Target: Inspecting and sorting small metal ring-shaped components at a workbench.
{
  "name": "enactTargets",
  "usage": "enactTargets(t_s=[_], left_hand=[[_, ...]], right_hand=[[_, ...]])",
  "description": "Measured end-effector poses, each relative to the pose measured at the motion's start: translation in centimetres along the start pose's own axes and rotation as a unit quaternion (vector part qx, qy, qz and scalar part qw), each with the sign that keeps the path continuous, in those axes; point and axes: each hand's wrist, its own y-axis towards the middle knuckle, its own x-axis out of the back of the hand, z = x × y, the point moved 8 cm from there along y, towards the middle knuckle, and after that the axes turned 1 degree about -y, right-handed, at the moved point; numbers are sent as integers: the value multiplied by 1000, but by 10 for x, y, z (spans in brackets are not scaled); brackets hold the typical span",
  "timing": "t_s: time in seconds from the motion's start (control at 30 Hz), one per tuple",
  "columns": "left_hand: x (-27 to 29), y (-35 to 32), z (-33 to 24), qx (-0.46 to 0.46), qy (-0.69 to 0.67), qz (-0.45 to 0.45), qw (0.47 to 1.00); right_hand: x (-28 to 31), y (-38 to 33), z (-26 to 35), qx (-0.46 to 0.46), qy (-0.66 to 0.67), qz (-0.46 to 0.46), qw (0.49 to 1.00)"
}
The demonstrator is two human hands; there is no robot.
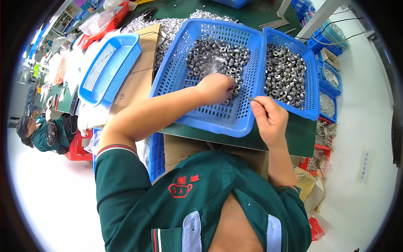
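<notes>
My left hand (pixel 216 88) reaches into the large blue perforated basket (pixel 170 87), its fingers curled down at the small ring-shaped metal parts (pixel 201 54). What those fingers hold, if anything, is hidden. Over the basket's right edge, my right hand (pixel 270 121) is closed in a pinch. A short dark end of something thin (pixel 252 99) sticks out between its thumb and fingers; its kind cannot be made out. A second blue basket (pixel 311 94) stands against the first on the right, filled with similar shiny metal rings (pixel 285 77).
An empty light-blue basket (pixel 94 86) rests on cardboard (pixel 145 48) at left. Silvery parts (pixel 166 31) heap behind the large basket, and thin metal rods (pixel 275 24) lie at the back. Blue bins (pixel 327 77) stand at right. A seated person (pixel 46 130) works far left.
</notes>
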Motion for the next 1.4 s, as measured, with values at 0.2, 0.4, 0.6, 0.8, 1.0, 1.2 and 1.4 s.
enactTargets(t_s=[0.2,0.4,0.6,0.8,1.0,1.2,1.4], left_hand=[[45,-7,15,77,-622,48,777],[43,-11,10,72,-697,80,709],[41,-6,12,54,-696,78,711],[44,-9,19,93,-689,50,717],[41,-14,25,116,-726,34,677],[55,-8,25,104,-647,-43,754],[68,-4,19,69,-577,-76,811]], right_hand=[[-17,24,-17,-60,20,8,998],[-20,40,-17,1,-72,26,997],[-31,64,-4,135,-171,68,974],[-43,71,18,336,-272,96,897],[-52,70,25,426,-274,85,858],[-54,88,-19,167,-98,153,969],[-62,96,-71,-154,107,306,933]])
